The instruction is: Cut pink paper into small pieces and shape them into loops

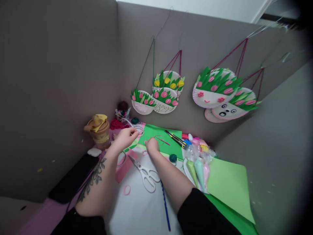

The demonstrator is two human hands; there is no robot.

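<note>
My left hand [126,137] is over the far left of the work surface, its fingers pinched together near a white ring-shaped roll [140,130]; what they hold is too small to name. My right hand [152,145] is closed low over the green sheet [149,130], with a bit of pink at its fingertips that I cannot make out. Just right of it lies a pink stick-like tool [163,141] inside a thin loop. White-handled scissors [146,174] rest open between my forearms, beside a pink paper strip [126,166].
A tan cup [99,130] stands left. Box cutters [176,139], green yarn [173,158], filled piping bags [200,171] and light green paper [230,182] lie right. A blue pencil [165,207] is near my right forearm. Paper-plate flower baskets [165,101] hang on the grey partition.
</note>
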